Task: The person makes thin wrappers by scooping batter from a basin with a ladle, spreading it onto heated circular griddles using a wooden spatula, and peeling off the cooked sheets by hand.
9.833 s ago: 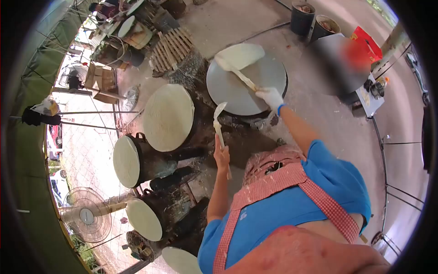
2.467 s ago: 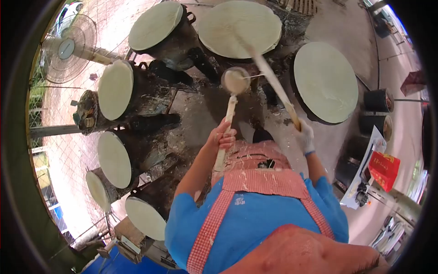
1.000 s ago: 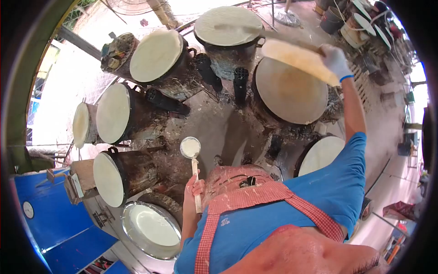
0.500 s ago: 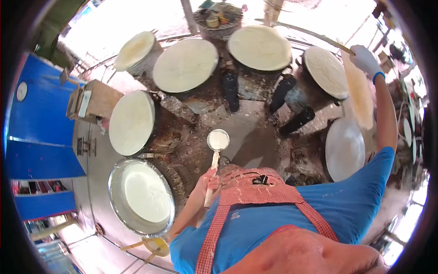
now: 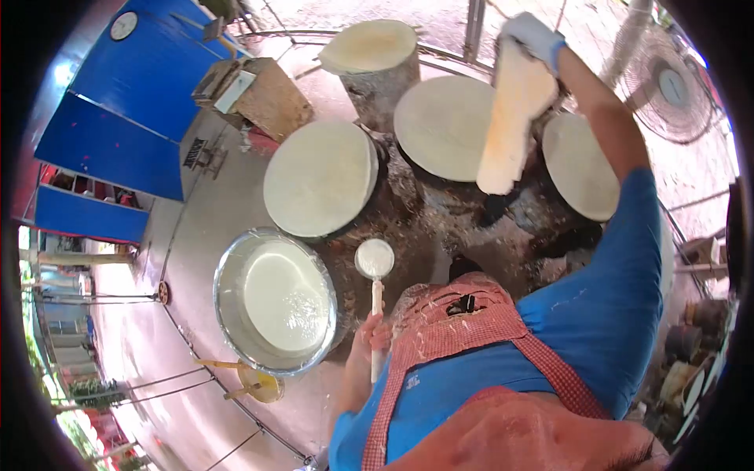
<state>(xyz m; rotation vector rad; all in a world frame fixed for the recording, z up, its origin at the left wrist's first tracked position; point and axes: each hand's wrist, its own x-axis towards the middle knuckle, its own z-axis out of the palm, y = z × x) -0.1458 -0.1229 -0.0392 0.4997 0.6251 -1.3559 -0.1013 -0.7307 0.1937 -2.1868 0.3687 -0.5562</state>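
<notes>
My left hand (image 5: 372,336) is closed round the pale handle of a ladle (image 5: 375,257), whose round bowl holds whitish liquid. Left of it stands a wide metal basin (image 5: 226,312) of white liquid. My right hand (image 5: 534,38), in a white glove, is raised at the upper right. A thin cream-coloured sheet (image 5: 512,110) hangs below this closed hand. The stick it gripped earlier cannot be made out now. Behind the sheet is a round pan with a pale surface (image 5: 440,125); another pale-topped pan (image 5: 320,179) lies between it and the basin.
More pale-topped round pans stand at the back (image 5: 369,47) and right (image 5: 580,169). A wooden box (image 5: 271,98) is near a blue panel (image 5: 126,86). A yellow stool (image 5: 263,386) sits below the basin. A large fan (image 5: 667,86) stands at the upper right.
My view has turned left. My right hand has swung toward the middle pans with the hanging sheet, and the stick has gone from sight. My left hand still holds the ladle.
</notes>
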